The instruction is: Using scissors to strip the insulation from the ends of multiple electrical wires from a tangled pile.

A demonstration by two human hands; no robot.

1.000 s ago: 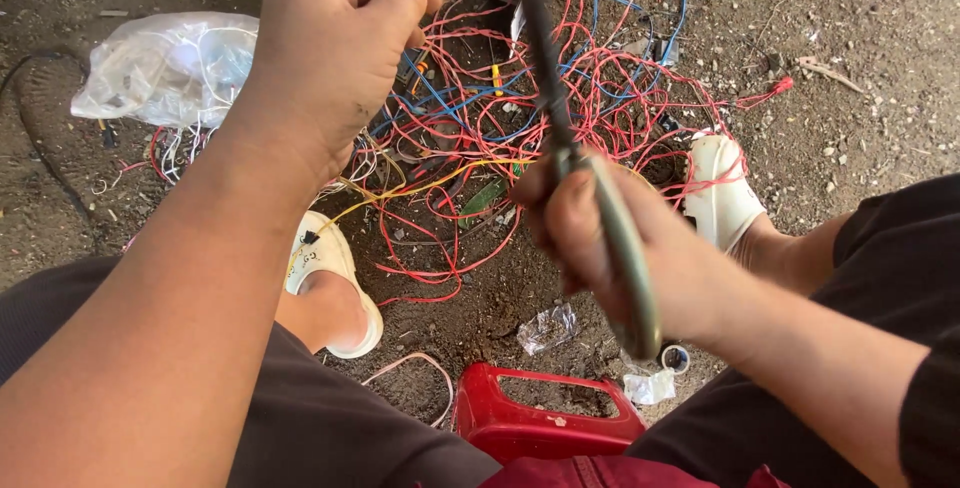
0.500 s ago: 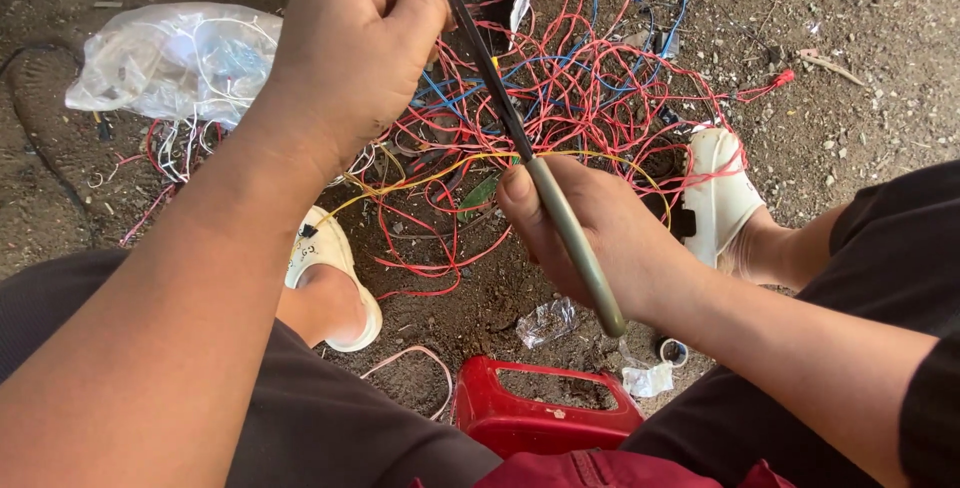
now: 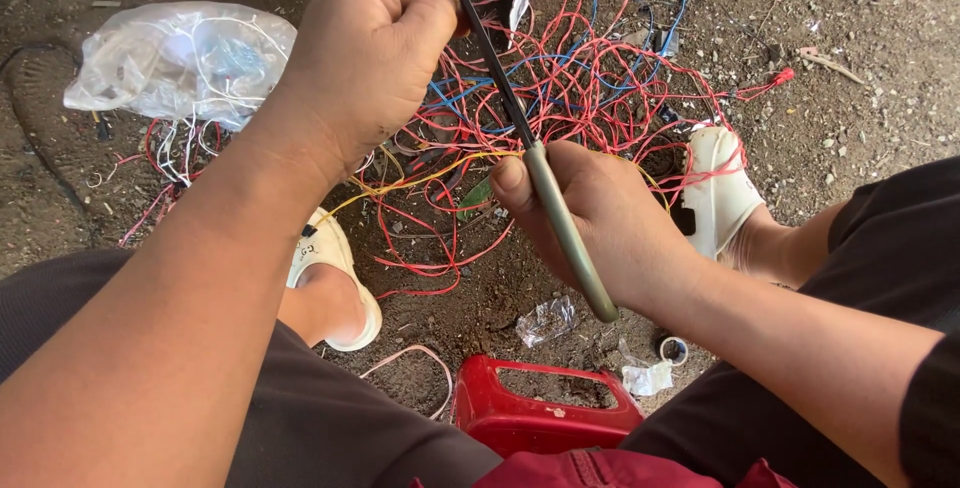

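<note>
Grey-handled knife clenched in right hand, blade up against wire pinched in left hand's fist, above red wire tangle. Wire likely light, floppy; knife rigid, sharp, so grip handle only.

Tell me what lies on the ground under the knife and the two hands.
Under the knife, held in the right hand, a tangle of red, blue and yellow wires spreads over bare dirt. The left hand is closed at the blade's far end; what it grips, and the wires directly beneath it, are covered.
</note>
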